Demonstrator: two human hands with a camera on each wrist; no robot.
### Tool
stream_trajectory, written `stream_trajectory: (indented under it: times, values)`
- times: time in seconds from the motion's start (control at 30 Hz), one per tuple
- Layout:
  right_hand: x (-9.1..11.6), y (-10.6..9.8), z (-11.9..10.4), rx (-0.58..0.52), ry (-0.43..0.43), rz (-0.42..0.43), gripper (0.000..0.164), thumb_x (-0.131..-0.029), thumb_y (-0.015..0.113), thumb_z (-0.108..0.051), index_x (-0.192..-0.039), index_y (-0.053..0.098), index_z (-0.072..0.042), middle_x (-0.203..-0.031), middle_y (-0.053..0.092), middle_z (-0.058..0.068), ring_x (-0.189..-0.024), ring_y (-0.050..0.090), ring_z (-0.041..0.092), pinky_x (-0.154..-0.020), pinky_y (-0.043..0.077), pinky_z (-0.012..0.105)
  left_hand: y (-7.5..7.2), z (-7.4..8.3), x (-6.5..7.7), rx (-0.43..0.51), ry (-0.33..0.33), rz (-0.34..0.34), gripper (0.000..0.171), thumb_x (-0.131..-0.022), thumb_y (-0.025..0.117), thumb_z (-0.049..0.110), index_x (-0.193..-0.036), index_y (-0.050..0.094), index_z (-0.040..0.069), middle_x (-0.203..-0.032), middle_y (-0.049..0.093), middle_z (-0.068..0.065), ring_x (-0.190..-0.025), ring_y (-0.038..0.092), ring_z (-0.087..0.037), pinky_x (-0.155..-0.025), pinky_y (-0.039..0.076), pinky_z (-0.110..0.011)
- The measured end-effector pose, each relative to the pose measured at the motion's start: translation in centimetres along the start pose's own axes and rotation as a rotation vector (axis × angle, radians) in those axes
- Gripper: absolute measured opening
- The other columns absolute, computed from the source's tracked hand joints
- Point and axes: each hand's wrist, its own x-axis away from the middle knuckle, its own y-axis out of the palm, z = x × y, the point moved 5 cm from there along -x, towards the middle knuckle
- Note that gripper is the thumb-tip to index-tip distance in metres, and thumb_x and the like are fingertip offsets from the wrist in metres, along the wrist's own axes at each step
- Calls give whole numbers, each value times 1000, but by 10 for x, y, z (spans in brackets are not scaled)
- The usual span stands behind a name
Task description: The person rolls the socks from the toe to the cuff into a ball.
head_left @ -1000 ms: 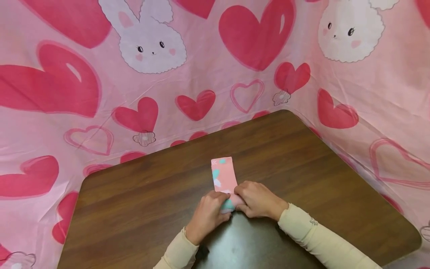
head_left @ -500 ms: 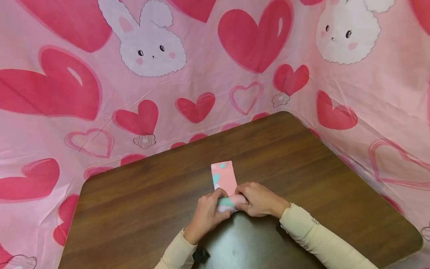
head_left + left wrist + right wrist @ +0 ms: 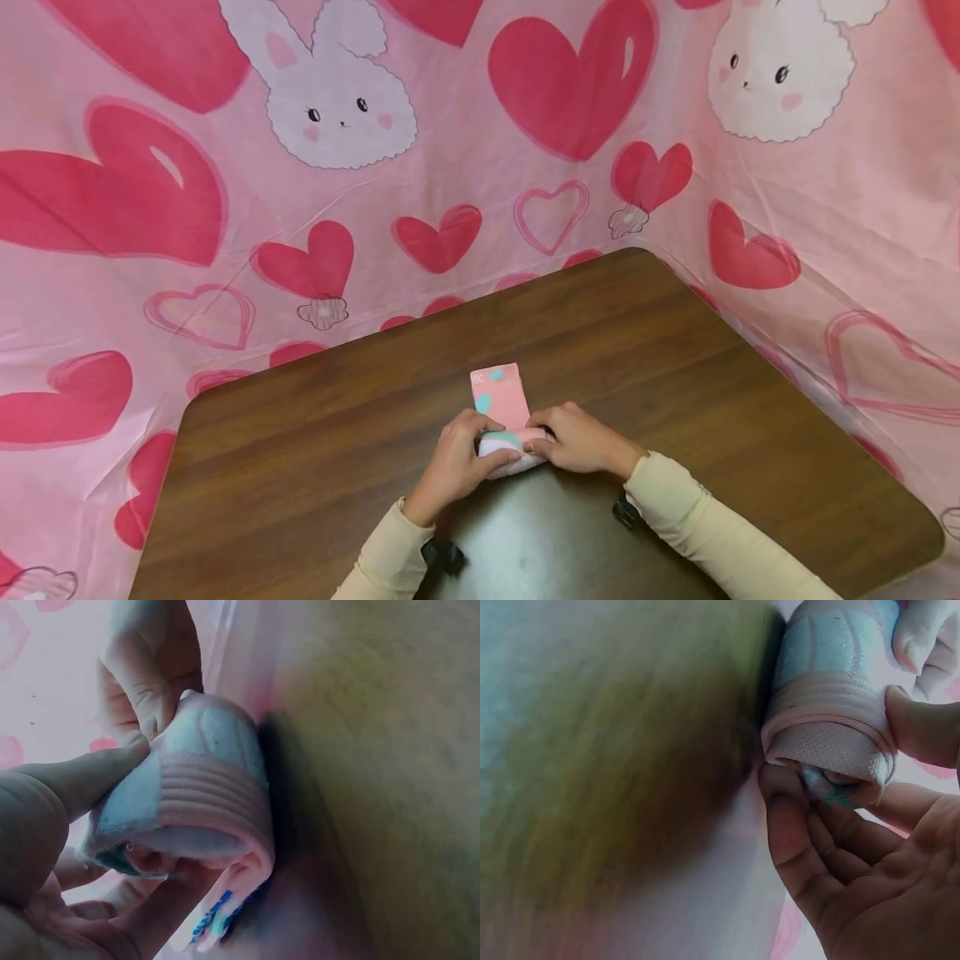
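Observation:
A pink sock (image 3: 504, 396) with teal and white patches lies on the table, its near end rolled up and its far end flat. Thumb and fingers of my left hand (image 3: 454, 457) grip the roll's left end. From the other side my right hand (image 3: 583, 439) grips the right end, the two thumbs close together on the near face. In the left wrist view, the rolled sock (image 3: 217, 787) shows ribbed bands and a hollow end with fingers beneath it. The right wrist view shows the folded layers of the sock (image 3: 829, 735) between thumb and fingers.
The dark wooden table (image 3: 315, 467) has rounded corners and carries a bright glare near its front. Behind and to the right hangs a pink cloth (image 3: 450, 183) with hearts and rabbits. Black devices (image 3: 444, 557) sit under the sleeves' cuffs.
The roll has grown thicker and the flat stretch of sock beyond it has become shorter. Both thumbs have come onto the roll's near face, while the fingers have shifted to its top.

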Motion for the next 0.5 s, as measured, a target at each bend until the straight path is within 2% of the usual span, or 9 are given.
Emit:
stream_trajectory:
  times: [0.13, 0.23, 0.37, 0.5]
  values:
    - [-3, -1, 0, -32, 18, -14, 9, -95, 70, -20, -97, 74, -12, -79, 63, -13, -67, 54, 3, -63, 48, 25, -2, -2, -2, -3, -4, -13, 27, -78, 88, 28, -96, 76, 11, -88, 62, 6, -74, 53, -8, -63, 46, -24]
    - [-7, -2, 2, -41, 17, -23, 9, -94, 71, -21, -94, 75, -13, -75, 62, -15, -64, 52, 3, -61, 46, 25, -4, -1, -4, -26, 19, -6, 27, -77, 88, 28, -95, 77, 11, -89, 66, 5, -74, 56, -7, -64, 47, -25]
    - [-12, -5, 3, -16, 4, -25, 6, -91, 74, -22, -90, 76, -16, -70, 60, -18, -61, 50, 1, -61, 44, 26, -7, 1, -8, -66, 56, -23, 32, -76, 88, 26, -97, 69, 14, -85, 66, 5, -69, 54, -8, -62, 46, -25]
    - [-15, -7, 4, -5, 26, -33, 7, -88, 77, -24, -88, 77, -17, -66, 58, -18, -59, 47, 2, -59, 41, 27, -7, 4, -10, -119, 93, -57, 33, -75, 88, 26, -92, 61, 17, -80, 62, 7, -66, 50, -9, -58, 43, -25]
